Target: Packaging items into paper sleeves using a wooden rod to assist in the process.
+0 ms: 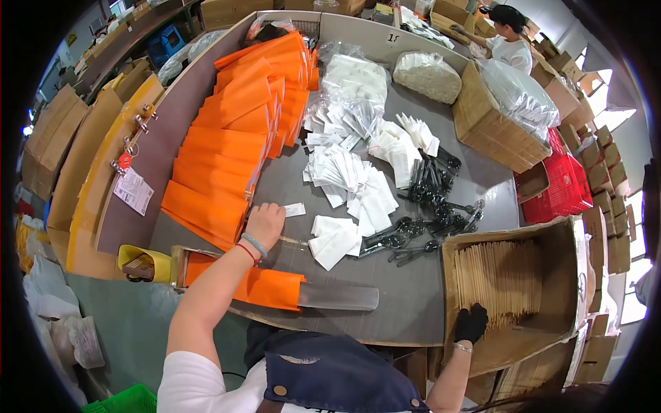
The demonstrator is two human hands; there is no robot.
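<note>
View of a worktop (406, 313) from above, a person's two hands set well apart. The left hand (265, 221), bare and with bands at the wrist, lies palm down beside the near end of the overlapping rows of orange pouches (220, 148); its fingers are bent, next to a small white packet (295, 209), and whether they grip it cannot be told. The right hand (471, 323), in a black glove, reaches into an open carton (561, 275) at the right, touching the near edge of a tightly packed row of thin tan pieces (497, 279); its fingers are partly hidden, so their hold cannot be told. Near the worktop's front edge, partly under the left forearm, a single orange pouch (272, 288) lies flat, a translucent plastic piece (341, 297) projecting from its right end. Mid-worktop are loose white packets (341, 172), with black spoons (434, 189) heaped to their right. Behind stand a clear bag of white items (354, 79) and, farther right, a cardboard box (499, 124) topped with plastic-wrapped goods (520, 89).
</note>
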